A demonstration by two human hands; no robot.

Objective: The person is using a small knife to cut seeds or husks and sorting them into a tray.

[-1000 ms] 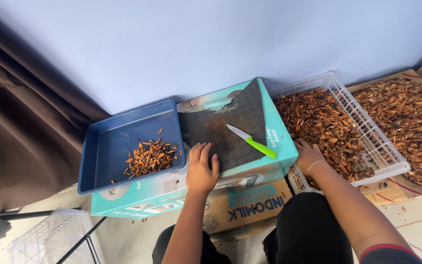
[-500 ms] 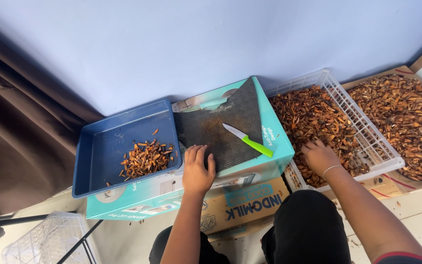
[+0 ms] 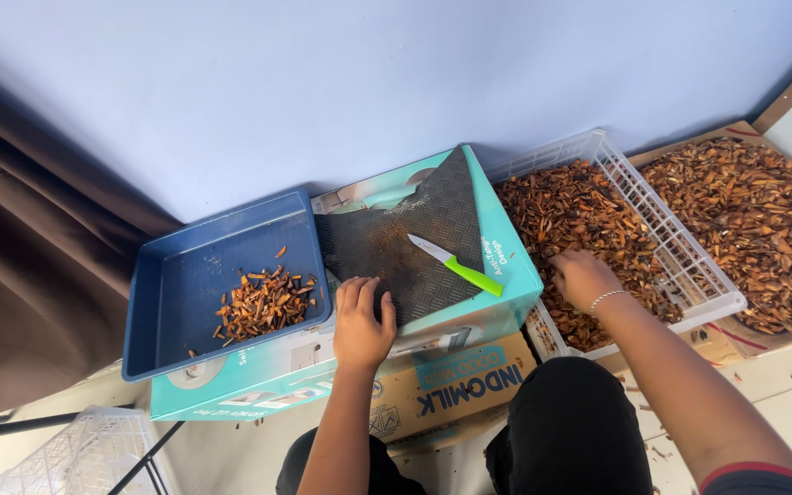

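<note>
Right hand (image 3: pixel 584 278) in white basket (image 3: pixel 689 266)

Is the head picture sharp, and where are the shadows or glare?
Head view: sharp, evenly lit, no glare; soft shadow under the left hand on the dark mat; the knife is crisp; the curtain is dim; the right hand is clear.

The dark mat (image 3: pixel 414 243) is mostly bare, so a hand can pass there; only the green knife (image 3: pixel 458 266) lies across its right part. The blue tray (image 3: pixel 167 302) has free room around its small pile. The white basket (image 3: pixel 680 266) is full, and its walls block the sides.
</note>
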